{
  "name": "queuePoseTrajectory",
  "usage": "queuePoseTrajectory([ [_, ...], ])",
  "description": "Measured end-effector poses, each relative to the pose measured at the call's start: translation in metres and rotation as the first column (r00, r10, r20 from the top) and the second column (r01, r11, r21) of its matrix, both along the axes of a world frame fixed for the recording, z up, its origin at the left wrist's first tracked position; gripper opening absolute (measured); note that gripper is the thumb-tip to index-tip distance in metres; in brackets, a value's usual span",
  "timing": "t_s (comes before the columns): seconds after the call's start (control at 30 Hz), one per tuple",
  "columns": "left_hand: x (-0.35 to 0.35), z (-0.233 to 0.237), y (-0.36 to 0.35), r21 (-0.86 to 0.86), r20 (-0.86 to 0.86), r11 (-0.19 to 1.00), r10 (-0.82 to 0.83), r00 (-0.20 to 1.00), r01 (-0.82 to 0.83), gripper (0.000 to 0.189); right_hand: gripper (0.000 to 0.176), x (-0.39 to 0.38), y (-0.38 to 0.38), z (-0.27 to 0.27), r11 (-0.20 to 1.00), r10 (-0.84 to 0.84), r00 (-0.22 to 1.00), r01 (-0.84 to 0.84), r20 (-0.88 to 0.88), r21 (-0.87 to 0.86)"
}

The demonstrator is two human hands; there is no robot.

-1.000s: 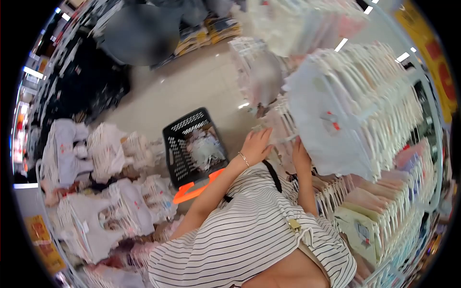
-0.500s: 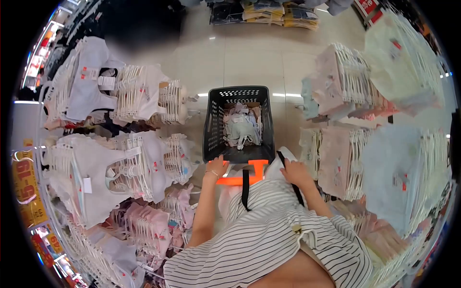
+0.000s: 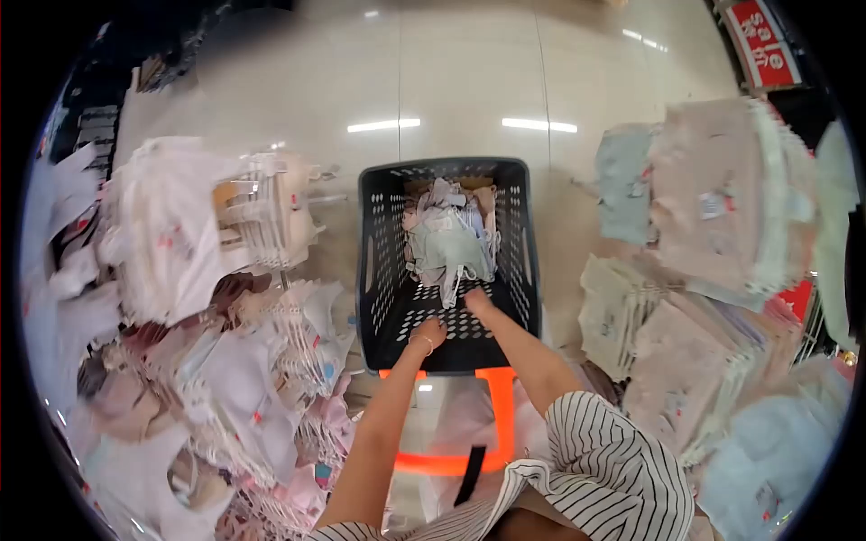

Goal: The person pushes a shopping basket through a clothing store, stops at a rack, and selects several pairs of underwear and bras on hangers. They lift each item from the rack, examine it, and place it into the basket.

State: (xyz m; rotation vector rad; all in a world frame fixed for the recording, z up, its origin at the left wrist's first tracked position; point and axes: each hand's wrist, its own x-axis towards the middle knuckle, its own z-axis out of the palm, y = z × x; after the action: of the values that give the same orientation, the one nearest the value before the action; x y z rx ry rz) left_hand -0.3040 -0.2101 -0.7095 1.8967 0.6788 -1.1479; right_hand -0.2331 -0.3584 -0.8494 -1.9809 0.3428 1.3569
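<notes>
A black shopping basket (image 3: 516,236) with perforated walls stands in the aisle in front of me. Its orange handle (image 3: 502,417) is folded out towards my body. Inside, a pile of pastel garments (image 3: 446,236) lies at the far end, a pale green one on top with a whitish strap or hanger end trailing towards me. Over the near part of the basket is my left hand (image 3: 430,334), wearing a bracelet. My right hand (image 3: 478,303) reaches further in, close to the near edge of the pile. Both hands are small and blurred, so their fingers do not show clearly.
Racks of hanging pale garments (image 3: 171,225) line the left side. More garments on hangers (image 3: 708,194) fill the right side. A red sale sign (image 3: 765,45) stands at the far right. Tiled floor (image 3: 469,81) runs ahead of the basket.
Both hands have left the basket's near edge and handle area and reached forward into the basket. My body leans closer, and the orange handle now shows more fully.
</notes>
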Motion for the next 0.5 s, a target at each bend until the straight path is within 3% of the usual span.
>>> queuePoseTrajectory([
  [0.03, 0.013, -0.019, -0.003, 0.066, -0.093, 0.997, -0.021, 0.995, 0.027, 0.041, 0.025, -0.023, -0.013, -0.108, 0.973, 0.108, 0.976, -0.065, 0.188, -0.221],
  [0.07, 0.017, -0.048, -0.008, 0.046, -0.063, 0.997, 0.065, 0.996, -0.062, 0.04, 0.033, 0.017, 0.0, -0.052, 0.98, -0.2, 0.98, 0.2, -0.008, 0.003],
  [0.1, 0.017, -0.078, -0.014, 0.026, -0.048, 0.988, 0.155, 0.987, -0.154, 0.039, 0.041, 0.029, -0.013, -0.087, 0.954, 0.188, 0.982, -0.184, -0.004, -0.238],
  [0.13, 0.015, -0.111, -0.019, -0.016, -0.014, 0.971, 0.238, 0.971, -0.239, 0.039, 0.046, 0.045, -0.006, -0.08, 0.955, 0.152, 0.988, -0.147, 0.002, -0.259],
  [0.17, 0.01, -0.143, -0.025, -0.053, 0.018, 0.945, 0.323, 0.946, -0.321, 0.04, 0.045, 0.053, 0.004, -0.075, 0.915, 0.223, 0.963, -0.153, 0.152, -0.374],
  [0.23, 0.027, -0.16, -0.031, 0.129, -0.016, 0.946, 0.301, 0.953, -0.297, 0.041, 0.046, 0.075, 0.022, -0.072, 0.911, 0.224, 0.921, -0.082, 0.318, -0.405],
  [0.3, 0.033, -0.183, -0.032, 0.151, -0.127, 0.975, 0.185, 0.974, -0.165, 0.041, 0.054, 0.084, 0.019, -0.101, 0.952, 0.167, 0.953, -0.089, 0.253, -0.293],
  [0.37, 0.021, -0.22, -0.036, 0.103, -0.151, 0.968, 0.243, 0.958, -0.229, 0.04, 0.059, 0.079, 0.012, -0.14, 0.959, 0.088, 0.969, -0.019, 0.231, -0.284],
  [0.43, 0.028, -0.222, -0.033, 0.048, -0.167, 0.961, 0.275, 0.947, -0.271, 0.038, 0.065, 0.072, 0.002, -0.162, 0.981, 0.044, 0.982, -0.007, 0.186, -0.194],
  [0.47, 0.029, -0.218, -0.034, 0.056, -0.052, 0.943, 0.33, 0.943, -0.327, 0.034, 0.068, 0.068, -0.003, -0.168, 0.989, 0.019, 0.987, 0.005, 0.16, -0.149],
  [0.5, 0.026, -0.222, -0.036, 0.07, 0.063, 0.931, 0.355, 0.933, -0.359, 0.031, 0.069, 0.067, -0.007, -0.17, 0.993, -0.107, 0.994, 0.107, 0.013, -0.058],
])
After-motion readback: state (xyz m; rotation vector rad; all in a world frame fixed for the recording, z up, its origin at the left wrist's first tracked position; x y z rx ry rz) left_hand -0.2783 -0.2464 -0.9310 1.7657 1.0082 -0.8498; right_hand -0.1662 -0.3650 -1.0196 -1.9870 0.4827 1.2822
